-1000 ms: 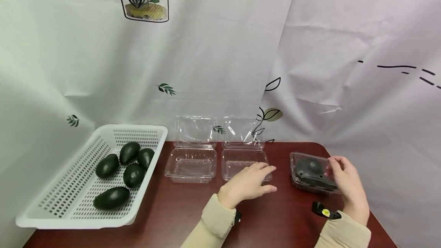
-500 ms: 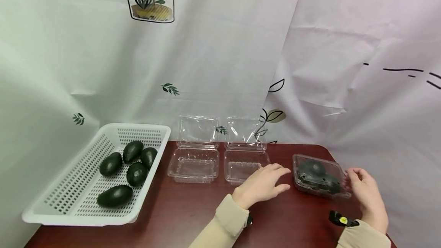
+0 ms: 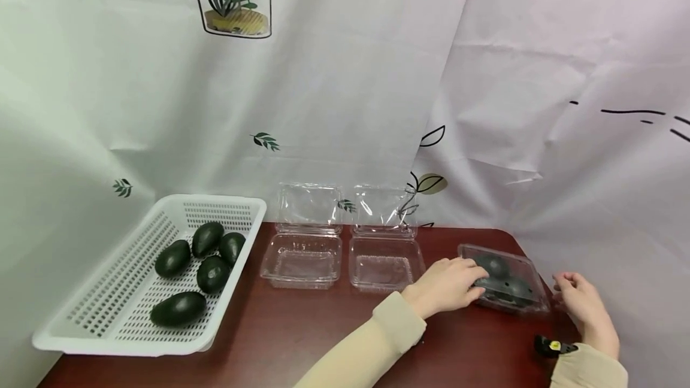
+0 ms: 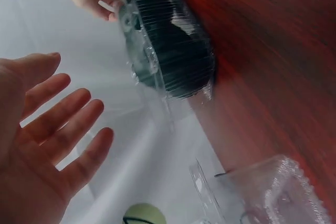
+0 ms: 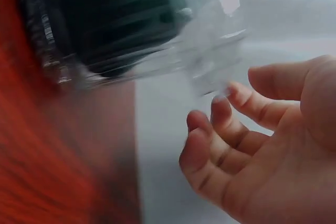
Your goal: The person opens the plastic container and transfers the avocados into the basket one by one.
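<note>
One table [image 3: 269, 331], three clear containers [image 3: 521, 266]

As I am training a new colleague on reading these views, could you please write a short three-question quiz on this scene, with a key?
1. How many avocados lie in the white basket?

2. True or false: in the head view, the two open clear containers stand side by side between the basket and the lidded container.

3. In the head view, what lies between the left hand and the right hand?
A) the white basket
B) the lidded container
C) an open container

Key:
1. Five.
2. True.
3. B; it has dark avocados inside.
</note>
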Demonstrator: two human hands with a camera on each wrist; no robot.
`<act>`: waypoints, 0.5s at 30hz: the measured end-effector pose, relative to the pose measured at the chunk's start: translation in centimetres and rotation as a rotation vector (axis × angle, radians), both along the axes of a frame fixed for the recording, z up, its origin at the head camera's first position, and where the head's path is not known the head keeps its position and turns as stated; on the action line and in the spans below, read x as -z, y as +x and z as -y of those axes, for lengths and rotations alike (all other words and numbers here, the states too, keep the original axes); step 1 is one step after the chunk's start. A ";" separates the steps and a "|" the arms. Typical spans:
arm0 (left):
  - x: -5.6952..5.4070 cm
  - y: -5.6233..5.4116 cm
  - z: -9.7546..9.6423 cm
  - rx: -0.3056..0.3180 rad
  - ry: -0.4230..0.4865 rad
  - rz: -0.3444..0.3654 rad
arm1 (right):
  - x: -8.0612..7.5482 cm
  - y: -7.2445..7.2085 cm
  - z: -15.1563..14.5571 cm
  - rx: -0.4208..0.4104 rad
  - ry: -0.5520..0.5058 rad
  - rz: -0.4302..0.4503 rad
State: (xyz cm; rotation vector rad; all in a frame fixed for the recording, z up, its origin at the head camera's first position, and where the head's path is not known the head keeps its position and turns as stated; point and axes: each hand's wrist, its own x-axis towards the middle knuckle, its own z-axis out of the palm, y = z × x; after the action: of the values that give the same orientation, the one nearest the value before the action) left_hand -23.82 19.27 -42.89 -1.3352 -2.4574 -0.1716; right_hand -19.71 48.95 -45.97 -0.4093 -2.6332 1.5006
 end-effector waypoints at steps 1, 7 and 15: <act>0.1 0.0 -0.5 0.000 -0.011 -0.018 | 0.5 0.0 -0.2 -0.001 -0.034 0.005; 0.9 0.4 -3.6 0.001 -0.128 -0.072 | 2.7 0.5 -1.3 -0.062 -0.193 0.062; 2.5 0.8 -4.3 -0.012 -0.194 -0.136 | 4.0 0.4 -0.7 -0.091 -0.451 0.018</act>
State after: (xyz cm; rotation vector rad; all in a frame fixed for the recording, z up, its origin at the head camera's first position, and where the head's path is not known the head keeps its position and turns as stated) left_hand -23.05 23.53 -45.39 -1.3596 -2.4154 0.1601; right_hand -19.26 49.69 -49.99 -0.3352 -2.3356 2.1319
